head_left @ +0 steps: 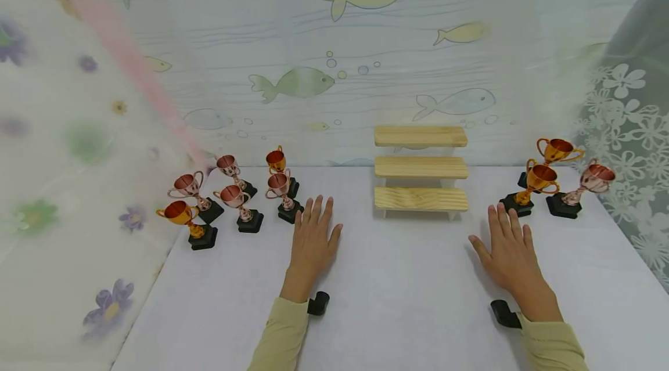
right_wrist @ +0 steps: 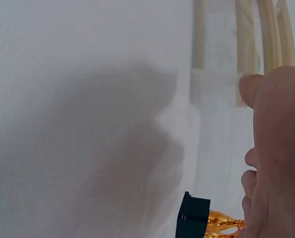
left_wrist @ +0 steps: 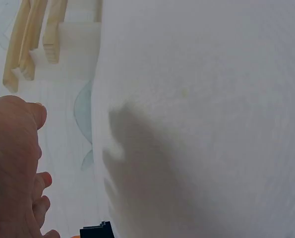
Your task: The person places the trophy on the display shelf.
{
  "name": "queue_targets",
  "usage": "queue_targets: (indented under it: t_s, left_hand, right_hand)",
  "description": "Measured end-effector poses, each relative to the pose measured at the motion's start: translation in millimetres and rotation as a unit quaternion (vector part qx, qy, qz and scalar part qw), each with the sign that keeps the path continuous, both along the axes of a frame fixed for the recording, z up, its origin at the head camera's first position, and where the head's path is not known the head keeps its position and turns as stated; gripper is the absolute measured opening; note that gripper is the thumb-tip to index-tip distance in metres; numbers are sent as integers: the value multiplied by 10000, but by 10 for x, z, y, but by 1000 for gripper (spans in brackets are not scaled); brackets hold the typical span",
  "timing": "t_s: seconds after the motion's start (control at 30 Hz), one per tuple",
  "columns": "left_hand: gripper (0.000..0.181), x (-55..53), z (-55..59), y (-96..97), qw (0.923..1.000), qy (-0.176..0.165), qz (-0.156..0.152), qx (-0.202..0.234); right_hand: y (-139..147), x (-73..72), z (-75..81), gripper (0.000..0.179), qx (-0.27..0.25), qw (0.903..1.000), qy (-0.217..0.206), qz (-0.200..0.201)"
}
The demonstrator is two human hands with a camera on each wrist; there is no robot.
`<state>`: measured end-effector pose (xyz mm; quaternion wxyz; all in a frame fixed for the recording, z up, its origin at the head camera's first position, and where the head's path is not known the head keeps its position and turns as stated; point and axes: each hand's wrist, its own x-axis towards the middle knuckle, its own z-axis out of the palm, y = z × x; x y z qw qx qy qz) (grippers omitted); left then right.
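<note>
My left hand [head_left: 312, 243], palm down with straight fingers, holds nothing over the white table. Its fingertips are just right of a rose-gold trophy cup [head_left: 279, 184] on a black base. My right hand [head_left: 512, 255] is likewise flat and holds nothing, thumb spread toward the middle. Ahead of its fingertips stands a gold trophy cup [head_left: 540, 176]; behind that is another gold cup [head_left: 558, 149], with a rose-gold cup [head_left: 596, 178] to the right. Both wrist views show the hands raised, casting shadows on the cloth. In the right wrist view, a black trophy base [right_wrist: 193, 218] shows below the fingers.
Between the hands, farther back, stands a three-step display stand with light wooden shelves [head_left: 421, 200]. Several more gold and rose-gold trophy cups [head_left: 233, 197] stand at the left. A fish-print curtain [head_left: 292, 40] hangs behind the table; a lace-like flowered sheet [head_left: 643, 156] borders the right.
</note>
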<state>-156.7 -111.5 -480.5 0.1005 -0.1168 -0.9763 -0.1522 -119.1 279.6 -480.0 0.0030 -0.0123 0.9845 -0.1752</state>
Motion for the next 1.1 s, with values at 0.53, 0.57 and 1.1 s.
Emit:
queue_targets:
  t_s: [0.53,0.57,1.1]
  left_hand:
    - [47,309,225,-575,9658,1116,-9,2339]
    - [46,314,240,-614,9588,1268,47,2542]
    - [61,52,332,-724,9070,1784,1001,3682]
  right_hand:
    - [-85,-206,213,61,-2802,9574,-390,-586]
    - [-88,-235,224,61,-2983,9513,-447,-634]
    - [-130,-632,222,67,-5849,7915,-1354,-1143]
